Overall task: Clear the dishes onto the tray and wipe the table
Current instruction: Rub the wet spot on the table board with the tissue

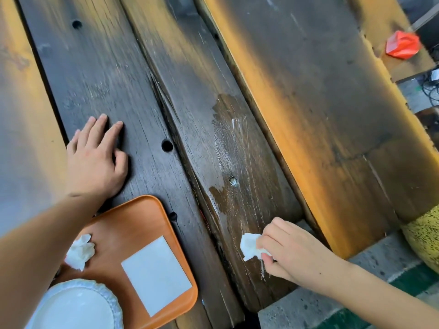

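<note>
A dark wooden plank table (147, 74) fills the view. My right hand (292, 250) grips a crumpled white tissue (249, 245) pressed on the plank near its front end, below a wet smeared patch (237, 143). My left hand (97, 157) lies flat on the left plank, fingers spread, holding nothing. An orange tray (152, 214) sits at the front left. On it lie a crumpled white napkin (80, 251), a white rectangular sheet (155, 274) and a white plate (78, 305) with a scalloped rim, partly behind my left forearm.
A crumpled red wrapper (402, 45) lies on the far right board. Round holes (167, 145) and a gap run along the planks. Grey concrete and a yellow speckled object (425, 238) lie beyond the table's front right end.
</note>
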Tool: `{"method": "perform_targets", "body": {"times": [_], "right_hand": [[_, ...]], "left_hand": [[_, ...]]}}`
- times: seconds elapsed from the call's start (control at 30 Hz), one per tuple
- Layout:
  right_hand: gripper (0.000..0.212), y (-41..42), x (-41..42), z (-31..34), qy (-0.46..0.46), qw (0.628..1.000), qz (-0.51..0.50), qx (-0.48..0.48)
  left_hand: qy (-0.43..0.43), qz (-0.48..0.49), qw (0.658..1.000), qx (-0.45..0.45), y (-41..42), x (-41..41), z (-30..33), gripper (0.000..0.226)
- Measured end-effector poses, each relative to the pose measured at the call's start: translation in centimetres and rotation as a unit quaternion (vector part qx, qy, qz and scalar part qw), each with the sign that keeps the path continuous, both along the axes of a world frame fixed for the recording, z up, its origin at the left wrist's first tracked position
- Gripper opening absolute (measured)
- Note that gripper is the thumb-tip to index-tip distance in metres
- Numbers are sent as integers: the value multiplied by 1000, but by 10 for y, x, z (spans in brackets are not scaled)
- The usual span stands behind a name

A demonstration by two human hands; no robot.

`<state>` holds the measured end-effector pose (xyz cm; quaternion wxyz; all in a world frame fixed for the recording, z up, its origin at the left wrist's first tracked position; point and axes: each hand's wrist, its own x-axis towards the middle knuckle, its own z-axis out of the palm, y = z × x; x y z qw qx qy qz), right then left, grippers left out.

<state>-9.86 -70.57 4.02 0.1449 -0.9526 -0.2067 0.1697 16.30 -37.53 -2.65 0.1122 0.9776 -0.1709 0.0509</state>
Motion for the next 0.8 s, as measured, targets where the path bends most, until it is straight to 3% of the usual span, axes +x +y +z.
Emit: {"method": "perform_targets", "body": {"times": [0.1,0.2,0.27,0.53,0.6,0.73,0.8], "right_hand": [[8,-5,33,20,26,990,-111,82],[7,-13,78,34,80,932,-308,176],[6,-19,112,33,75,893,-384,221],[8,-31,223,12,116,828,-479,268],[9,-32,237,5,94,842,-474,239],[14,-35,249,-10,-75,921,-376,62],[18,-39,250,-15,-105,939,-324,45]], "left_hand": [[0,1,1000,-2,-1,0,0,61],[-3,0,1000,-1,0,1,0,61],[-4,-2,1000,1,0,0,0,61],[-22,-1,1000,-1,0,2,-3,60],[-23,0,1000,0,0,1,-3,60],[-21,0,1000,-4,0,2,-2,60],[-17,1,1000,-5,0,2,-1,61]]}}
